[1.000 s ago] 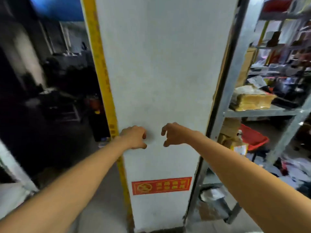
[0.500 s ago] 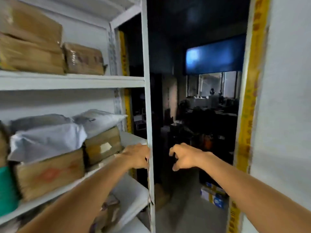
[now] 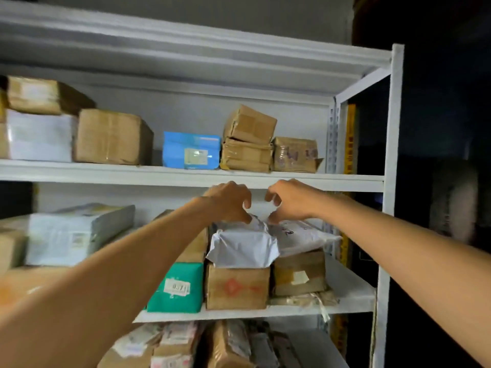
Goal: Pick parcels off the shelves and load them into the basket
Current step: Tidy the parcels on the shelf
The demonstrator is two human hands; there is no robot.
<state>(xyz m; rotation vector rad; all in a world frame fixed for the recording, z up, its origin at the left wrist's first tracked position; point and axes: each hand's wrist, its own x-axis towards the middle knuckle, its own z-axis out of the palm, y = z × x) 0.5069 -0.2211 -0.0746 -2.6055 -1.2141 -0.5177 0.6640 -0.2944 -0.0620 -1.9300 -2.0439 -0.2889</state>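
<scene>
A person's left hand (image 3: 228,203) and right hand (image 3: 291,200) reach into white metal shelving (image 3: 132,174), fingers loosely curled and gripping nothing. Just beneath their thumbs, a crumpled grey-white plastic mailer bag (image 3: 241,248) lies atop a brown cardboard box (image 3: 236,285). Loading looks barely begun, with the basket out of view.

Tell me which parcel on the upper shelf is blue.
The blue parcel with a pale label, between the large brown box and the two stacked brown boxes; others there are brown or white.

Open gap above grey bag (image 3: 243,248), beneath upper shelf board (image 3: 159,177).
</scene>
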